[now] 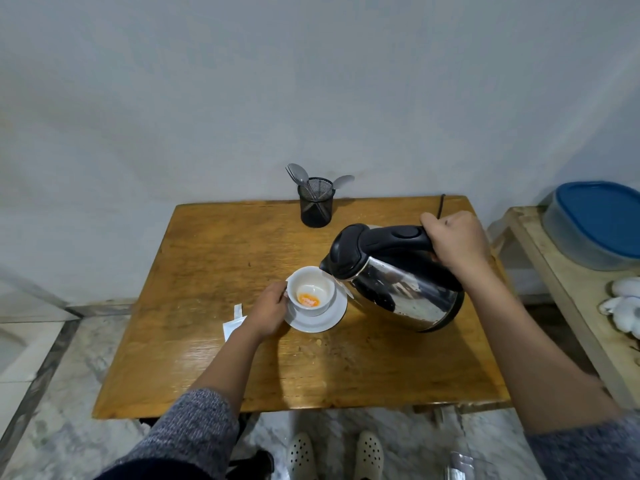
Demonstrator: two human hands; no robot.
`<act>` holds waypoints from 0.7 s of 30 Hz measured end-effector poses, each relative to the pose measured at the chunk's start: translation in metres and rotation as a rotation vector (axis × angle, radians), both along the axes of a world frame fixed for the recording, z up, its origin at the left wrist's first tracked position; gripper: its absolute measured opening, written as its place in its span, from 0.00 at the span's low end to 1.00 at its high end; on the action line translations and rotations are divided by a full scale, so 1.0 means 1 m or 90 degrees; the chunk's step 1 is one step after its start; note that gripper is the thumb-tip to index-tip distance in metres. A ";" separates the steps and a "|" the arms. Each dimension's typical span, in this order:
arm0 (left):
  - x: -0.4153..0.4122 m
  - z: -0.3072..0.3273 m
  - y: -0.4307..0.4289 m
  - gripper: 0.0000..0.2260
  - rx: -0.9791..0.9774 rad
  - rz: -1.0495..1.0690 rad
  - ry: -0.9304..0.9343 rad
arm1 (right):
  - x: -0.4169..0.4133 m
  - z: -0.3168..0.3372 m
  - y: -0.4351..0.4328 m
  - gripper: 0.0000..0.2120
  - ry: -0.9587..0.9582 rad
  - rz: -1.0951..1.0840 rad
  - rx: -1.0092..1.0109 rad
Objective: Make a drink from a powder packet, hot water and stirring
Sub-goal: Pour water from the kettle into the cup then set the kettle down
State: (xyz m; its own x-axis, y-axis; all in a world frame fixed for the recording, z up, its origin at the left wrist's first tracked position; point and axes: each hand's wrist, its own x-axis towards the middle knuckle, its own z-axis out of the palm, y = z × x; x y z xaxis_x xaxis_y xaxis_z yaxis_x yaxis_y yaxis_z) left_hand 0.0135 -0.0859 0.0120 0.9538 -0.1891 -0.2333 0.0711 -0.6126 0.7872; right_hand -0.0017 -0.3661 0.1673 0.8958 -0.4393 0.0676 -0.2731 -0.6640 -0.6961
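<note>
Right hand (453, 242) closed tight around the black handle of the kettle (398, 282), lifted clear of the table (214, 258) and tipped to the left, spout just over the right rim of the cup (311, 289). No stream of water clearly visible at the spout. Left hand (268, 311) half curled, fingers (278, 294) against the left side of the cup at its handle, palm low over the table just beside the saucer (320, 322).

White cup upright on the white saucer, near the middle of the table. Inside the cup, a small patch of orange at the bottom, powder or already wet, hard to tell. Rest of the cup's inside bare white.

Torn white packet (232, 323) flat on the table, left of the saucer, partly hidden under the left wrist.

Black mesh holder (316, 206) at the far edge of the table, against the wall, with spoons (300, 174) and a fork standing in it, handles down. Black cord (440, 206) over the far edge behind the kettle.

Off to the right, a second wooden surface with a tub (595, 225) under a blue lid.
</note>
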 end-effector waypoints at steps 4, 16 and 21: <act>0.000 0.001 -0.002 0.14 0.011 0.002 0.000 | -0.003 0.002 0.007 0.24 0.013 0.000 -0.040; 0.001 -0.001 0.000 0.13 0.014 0.000 0.008 | -0.003 0.005 0.010 0.23 0.023 0.002 -0.068; 0.001 -0.002 0.001 0.13 0.002 -0.003 0.007 | -0.005 0.007 0.012 0.23 0.026 0.004 -0.074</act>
State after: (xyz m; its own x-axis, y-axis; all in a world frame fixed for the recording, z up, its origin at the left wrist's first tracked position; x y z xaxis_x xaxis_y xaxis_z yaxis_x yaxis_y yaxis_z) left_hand 0.0145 -0.0848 0.0103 0.9503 -0.1932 -0.2441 0.0765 -0.6152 0.7846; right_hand -0.0062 -0.3544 0.1746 0.9016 -0.4249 0.0814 -0.2949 -0.7413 -0.6029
